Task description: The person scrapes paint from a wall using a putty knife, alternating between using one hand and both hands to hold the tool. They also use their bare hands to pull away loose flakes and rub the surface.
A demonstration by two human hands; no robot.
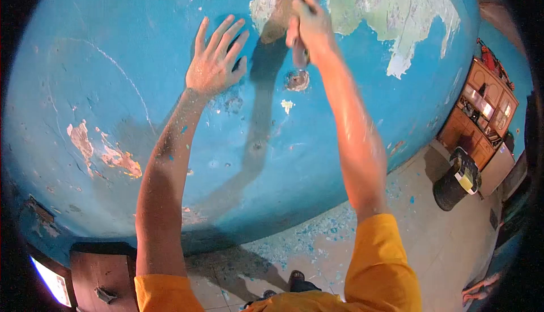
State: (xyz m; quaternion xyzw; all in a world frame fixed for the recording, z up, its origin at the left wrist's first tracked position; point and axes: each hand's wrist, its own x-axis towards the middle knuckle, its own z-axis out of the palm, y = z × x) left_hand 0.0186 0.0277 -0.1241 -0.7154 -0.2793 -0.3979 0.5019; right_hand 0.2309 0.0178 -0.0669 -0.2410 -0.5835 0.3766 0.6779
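My left hand (pixel 216 62) lies against the blue wall (pixel 141 34), fingers spread, holding nothing. Higher up and to the right, my right hand (pixel 314 28) is wrapped round the handle of a scraper (pixel 300 58). Its wide blade is at the wall near the top of the view, by the edge of a large stripped patch (pixel 368 6) where pale plaster shows. Ragged paint edges hang below that patch. Under the scraper handle is a round chipped hole (pixel 297 80). Shadows of my arm and the tool fall on the wall between my hands.
Paint flakes litter the tiled floor (pixel 419 238) along the wall. At right stand a dark bucket (pixel 449 190) with things on top and a wooden cabinet (pixel 476 113). A brown cabinet (pixel 102 278) and lit screen (pixel 51 281) are lower left. Part of another person's limb (pixel 481 289) shows lower right.
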